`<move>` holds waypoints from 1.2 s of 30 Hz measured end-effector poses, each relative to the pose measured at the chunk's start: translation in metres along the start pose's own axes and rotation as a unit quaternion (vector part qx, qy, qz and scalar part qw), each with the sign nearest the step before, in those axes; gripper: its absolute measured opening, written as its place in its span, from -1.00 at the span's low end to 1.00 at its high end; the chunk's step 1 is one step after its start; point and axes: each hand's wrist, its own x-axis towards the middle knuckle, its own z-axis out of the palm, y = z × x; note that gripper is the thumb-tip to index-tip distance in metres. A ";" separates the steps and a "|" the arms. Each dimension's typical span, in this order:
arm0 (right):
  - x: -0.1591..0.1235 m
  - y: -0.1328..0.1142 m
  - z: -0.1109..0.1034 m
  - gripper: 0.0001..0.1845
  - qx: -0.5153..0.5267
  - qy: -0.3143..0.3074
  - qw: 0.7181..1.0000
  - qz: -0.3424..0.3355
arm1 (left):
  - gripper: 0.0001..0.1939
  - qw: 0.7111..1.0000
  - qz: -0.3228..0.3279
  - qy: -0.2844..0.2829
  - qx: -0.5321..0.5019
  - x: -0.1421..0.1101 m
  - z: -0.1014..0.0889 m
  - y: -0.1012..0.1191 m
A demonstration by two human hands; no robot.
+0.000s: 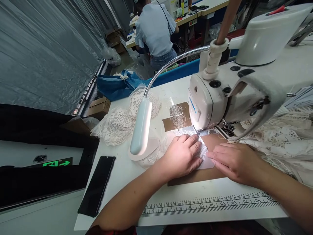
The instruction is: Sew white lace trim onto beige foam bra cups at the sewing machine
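A piece of white lace (203, 149) lies on a pale paper sheet (206, 164) under the needle end of a white sewing machine (206, 101). My left hand (185, 152) rests flat on the lace, its fingers stretched toward the presser foot. At the right edge of the lace, my right hand (231, 160) has its thumb and fingertips drawn together on the lace's border. Brown board (195, 177) shows beneath the paper. Both hands cover part of the lace, and the needle itself is too small to make out.
A gooseneck lamp (141, 127) arches over the left side. Lace pieces (116, 125) lie behind it, and a black phone (97, 186) is at the table's left. More lace (288, 130) is heaped at right. A printed ruler (210, 205) runs along the front. A person (156, 31) sits beyond.
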 end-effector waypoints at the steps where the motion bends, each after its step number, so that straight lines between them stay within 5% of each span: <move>1: 0.000 0.000 0.001 -0.74 -0.001 0.003 1.000 0.002 | -0.47 1.000 0.000 -0.002 0.000 0.000 0.000 -0.001; 16: -0.007 0.003 0.015 -0.67 -0.066 0.007 0.998 0.017 | -0.62 0.995 0.048 0.050 0.065 0.001 0.009 -0.009; 25: 0.001 0.002 0.017 -0.62 -0.120 0.005 0.992 0.043 | -0.56 0.997 0.023 0.034 0.062 0.002 0.007 -0.018; 36: 0.022 -0.009 0.013 -0.62 -0.147 -0.038 0.976 0.159 | -0.57 0.997 -0.042 0.036 0.058 0.011 0.007 -0.033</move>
